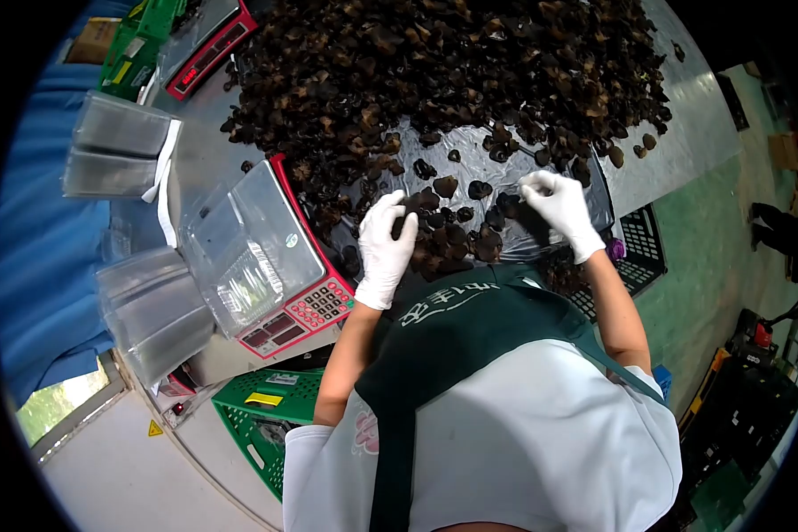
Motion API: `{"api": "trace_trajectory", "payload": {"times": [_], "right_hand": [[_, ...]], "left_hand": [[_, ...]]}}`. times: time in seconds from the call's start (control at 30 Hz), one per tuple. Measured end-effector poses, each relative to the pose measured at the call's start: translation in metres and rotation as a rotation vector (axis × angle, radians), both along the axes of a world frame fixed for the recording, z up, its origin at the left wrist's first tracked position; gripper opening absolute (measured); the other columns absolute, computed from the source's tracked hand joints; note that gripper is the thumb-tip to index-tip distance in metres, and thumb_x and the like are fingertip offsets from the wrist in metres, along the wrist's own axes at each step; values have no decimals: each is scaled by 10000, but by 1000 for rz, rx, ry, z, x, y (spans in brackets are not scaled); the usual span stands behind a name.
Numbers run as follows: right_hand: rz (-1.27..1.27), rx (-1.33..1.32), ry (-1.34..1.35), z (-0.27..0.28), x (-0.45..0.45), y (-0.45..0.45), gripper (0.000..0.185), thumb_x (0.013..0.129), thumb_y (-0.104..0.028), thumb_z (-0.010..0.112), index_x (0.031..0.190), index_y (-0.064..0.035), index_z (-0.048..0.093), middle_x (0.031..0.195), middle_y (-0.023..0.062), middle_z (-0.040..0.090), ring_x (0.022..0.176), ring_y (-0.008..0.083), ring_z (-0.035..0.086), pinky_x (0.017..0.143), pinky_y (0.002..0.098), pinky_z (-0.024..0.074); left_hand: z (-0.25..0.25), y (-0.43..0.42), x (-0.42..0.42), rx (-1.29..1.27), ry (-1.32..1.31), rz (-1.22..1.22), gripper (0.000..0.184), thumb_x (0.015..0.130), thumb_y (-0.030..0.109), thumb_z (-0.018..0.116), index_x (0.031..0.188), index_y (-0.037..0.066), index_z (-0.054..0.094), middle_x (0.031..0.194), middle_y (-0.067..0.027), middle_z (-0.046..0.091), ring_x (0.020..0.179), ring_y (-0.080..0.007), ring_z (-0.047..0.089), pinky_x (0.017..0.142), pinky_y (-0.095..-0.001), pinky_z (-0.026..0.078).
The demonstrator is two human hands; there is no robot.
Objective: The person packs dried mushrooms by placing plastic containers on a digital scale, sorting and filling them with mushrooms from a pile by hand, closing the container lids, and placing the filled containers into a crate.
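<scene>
My left hand (384, 251), in a white glove, is over the front of the table beside the scale. Its thumb stands apart from the curved fingers, and dark wood ear mushrooms (446, 186) lie just to its right. My right hand (559, 211), gloved too, has thumb and fingertips drawn together above a few mushrooms (507, 205); whatever is between them is too small to make out. Beneath both hands a shiny dark plastic sheet (470, 146) carries scattered pieces. Behind it spreads a large heap of wood ear mushrooms (434, 62).
On the left is a red-edged scale (324, 306) with a clear plastic tray (255, 275) on it. Stacks of clear packaging (120, 146) lie farther left. A second scale (211, 55) stands at the back. A green crate (257, 399) and a black crate (643, 244) sit low beside me.
</scene>
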State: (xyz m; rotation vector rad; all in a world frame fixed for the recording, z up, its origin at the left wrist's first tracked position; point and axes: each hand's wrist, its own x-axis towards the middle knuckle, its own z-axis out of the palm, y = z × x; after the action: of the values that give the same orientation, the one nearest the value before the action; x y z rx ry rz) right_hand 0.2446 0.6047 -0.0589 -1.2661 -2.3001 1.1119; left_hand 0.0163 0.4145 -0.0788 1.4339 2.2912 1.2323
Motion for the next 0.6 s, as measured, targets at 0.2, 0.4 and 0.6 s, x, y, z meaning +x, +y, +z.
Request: {"api": "trace_trajectory", "payload": {"times": [0.2,0.4,0.6], "right_hand": [[270,158,-166,8,-30,-29,364,768,-389,711,1045,-155,683,927,107,676,889,256,648,751,365,532],[345,410,-102,-47,-74,-62,121,763,-189,654,796,-78,621,768,112,631,805,278,634,655,409,518],[387,98,-442,28,-4,-9,297,810,-340,588,991,-133,702,906,133,690,836,311,669,757,412,540]], "left_hand": [[-5,-6,-1,-72,32,20,197,787,85,700,958,19,629,1177,-121,635,1100,-269,590,952,-352,460],[-2,-5,5,-149,99,-53,327,783,116,695,1094,52,615,1281,-144,565,1188,-308,521,1024,-395,394],[3,-1,8,-82,163,-134,396,767,116,703,1139,44,591,1253,-147,558,1153,-327,522,983,-422,409]]}}
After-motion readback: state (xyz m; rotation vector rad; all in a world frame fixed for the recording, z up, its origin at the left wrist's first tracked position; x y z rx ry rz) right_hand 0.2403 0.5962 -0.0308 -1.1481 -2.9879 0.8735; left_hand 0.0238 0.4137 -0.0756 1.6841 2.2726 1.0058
